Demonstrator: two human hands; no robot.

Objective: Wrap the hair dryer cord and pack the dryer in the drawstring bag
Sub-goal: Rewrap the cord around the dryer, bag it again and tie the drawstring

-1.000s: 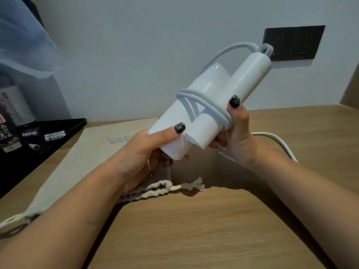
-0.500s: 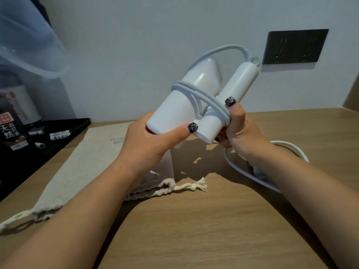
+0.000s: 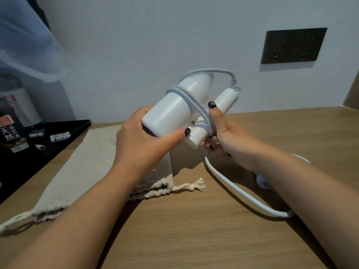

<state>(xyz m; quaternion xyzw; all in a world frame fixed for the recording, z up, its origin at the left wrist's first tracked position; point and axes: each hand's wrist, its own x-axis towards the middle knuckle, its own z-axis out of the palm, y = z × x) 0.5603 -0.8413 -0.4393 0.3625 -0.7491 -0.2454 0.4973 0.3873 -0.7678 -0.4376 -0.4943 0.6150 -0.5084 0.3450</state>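
Note:
A white hair dryer [image 3: 171, 111] with its handle folded alongside the barrel is held above the wooden table [image 3: 194, 230]. My left hand [image 3: 143, 144] grips the barrel's near end. My right hand [image 3: 223, 136] holds the handle and pins the white cord [image 3: 196, 102] with its thumb where two turns cross barrel and handle. The loose rest of the cord [image 3: 242, 193] loops down across the table and under my right forearm, with the plug [image 3: 262, 182] partly hidden there. A beige drawstring bag [image 3: 81, 171] lies flat under my left arm, its tasselled string [image 3: 192, 186] pointing right.
A black tray [image 3: 64, 133] at the left holds small sachets and a dark carton [image 3: 11, 136]. A dark double wall socket [image 3: 293, 45] sits on the white wall at upper right. Sheer blue fabric hangs at the top left.
Both hands have lowered the dryer and tipped it flatter, toward the left. More loose cord now trails on the table under my right forearm, and the plug has come into sight.

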